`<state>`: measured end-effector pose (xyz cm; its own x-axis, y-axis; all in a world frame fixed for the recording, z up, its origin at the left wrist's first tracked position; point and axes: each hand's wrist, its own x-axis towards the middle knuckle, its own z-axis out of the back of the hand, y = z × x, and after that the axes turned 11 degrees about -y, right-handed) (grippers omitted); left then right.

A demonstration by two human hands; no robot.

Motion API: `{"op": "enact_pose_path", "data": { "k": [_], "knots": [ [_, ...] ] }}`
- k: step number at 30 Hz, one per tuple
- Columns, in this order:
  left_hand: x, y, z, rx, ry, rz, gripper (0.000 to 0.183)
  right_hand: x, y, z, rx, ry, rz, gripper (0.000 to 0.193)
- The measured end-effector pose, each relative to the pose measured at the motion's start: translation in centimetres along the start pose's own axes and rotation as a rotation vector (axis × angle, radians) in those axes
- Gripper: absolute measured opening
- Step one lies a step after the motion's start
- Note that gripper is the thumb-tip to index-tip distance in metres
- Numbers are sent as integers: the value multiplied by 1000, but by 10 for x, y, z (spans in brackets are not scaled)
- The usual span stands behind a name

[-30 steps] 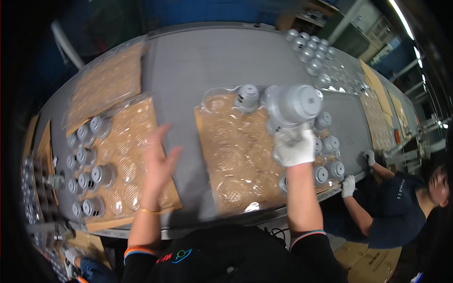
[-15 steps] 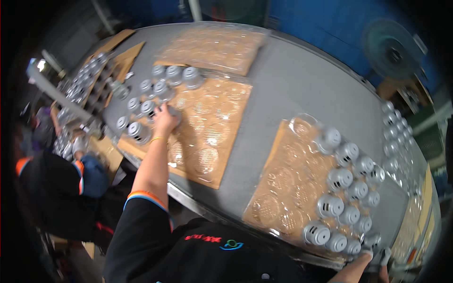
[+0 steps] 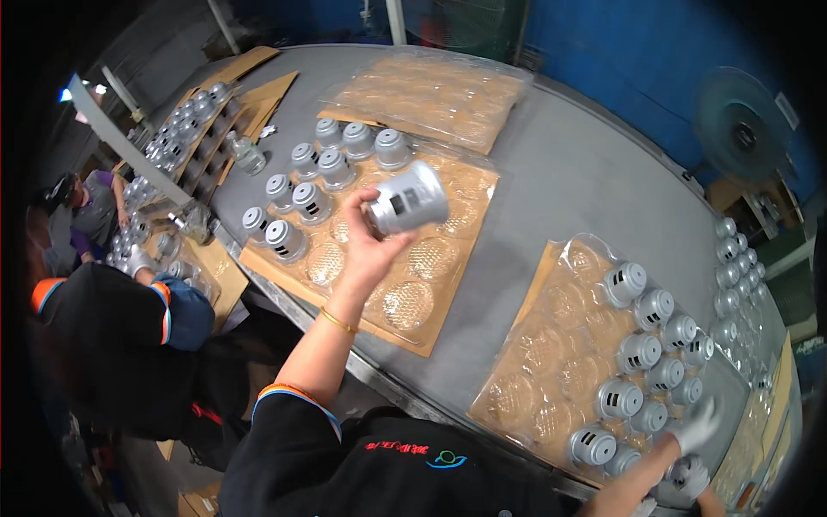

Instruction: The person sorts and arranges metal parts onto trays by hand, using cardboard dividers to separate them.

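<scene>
My left hand [image 3: 370,246] is closed around a silver-grey cup-shaped piece [image 3: 412,200] with dark rectangular marks, held tilted above a clear moulded plastic tray [image 3: 431,258] on brown cardboard. Its wide end points right. Several similar grey pieces [image 3: 312,202] stand at the tray's left and far edges, stepped ends up. My right hand [image 3: 696,428], in a white glove and blurred, is at the lower right beside a second tray [image 3: 525,379]; its fingers look stretched out, and no piece shows in them. More grey pieces [image 3: 639,351] stand along that tray's right side.
Another person's gloved hand [image 3: 689,476] is just below my right hand. A co-worker in a dark shirt [image 3: 112,353] works at my left. Stacked clear trays [image 3: 422,90] lie at the back, near a glass bottle [image 3: 245,155]. A fan [image 3: 743,129] stands far right.
My left hand has lifted a grey piece off the left tray and moved right with it. My right hand has moved up and right. The view has shifted.
</scene>
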<state>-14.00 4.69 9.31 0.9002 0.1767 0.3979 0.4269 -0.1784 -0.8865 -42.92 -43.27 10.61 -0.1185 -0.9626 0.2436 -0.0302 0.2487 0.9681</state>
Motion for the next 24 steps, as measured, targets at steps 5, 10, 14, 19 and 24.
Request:
{"op": "enact_pose_path", "data": {
  "k": [5,10,14,19,24],
  "knots": [
    [-29,0,-54,-148,294,-291,74,-199,102,-104,78,923,-8,34],
    [-30,-20,-68,-65,407,-921,57,-262,130,-125,20,1089,-135,14],
    [-21,-14,-36,37,587,-703,66,-260,100,-121,354,998,-335,17],
    [-21,-53,-31,-206,594,122,79,-265,99,-119,436,902,-325,20],
    [-54,-65,-72,-534,455,730,82,-286,103,-117,197,809,83,28]
  ]
}}
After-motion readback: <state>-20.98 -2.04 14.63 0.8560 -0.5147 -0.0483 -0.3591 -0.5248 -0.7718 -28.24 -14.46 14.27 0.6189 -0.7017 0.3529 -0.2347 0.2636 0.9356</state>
